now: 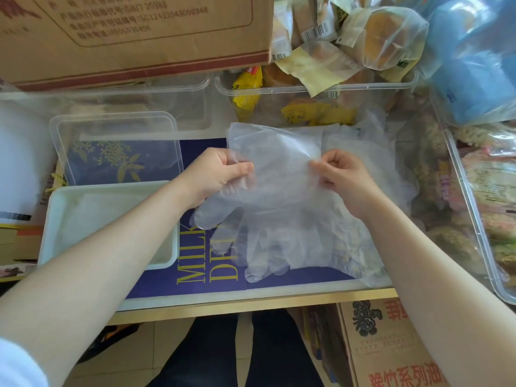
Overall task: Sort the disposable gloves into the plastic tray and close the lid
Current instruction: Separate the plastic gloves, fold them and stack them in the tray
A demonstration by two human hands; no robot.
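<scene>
Head view looks down on a purple mat [192, 286] where both hands work a stack of clear disposable gloves [279, 191]. The left hand [217, 174] pinches the stack's left edge with curled fingers, and the right hand [340, 177] pinches a top sheet near the middle, lifting it slightly. The glove fingers trail toward the person. Left of the gloves sits the white plastic tray [50, 219], and just beyond it the clear lid [117, 118] lies flat. Bins of packaged bread [385, 43] crowd the far side
</scene>
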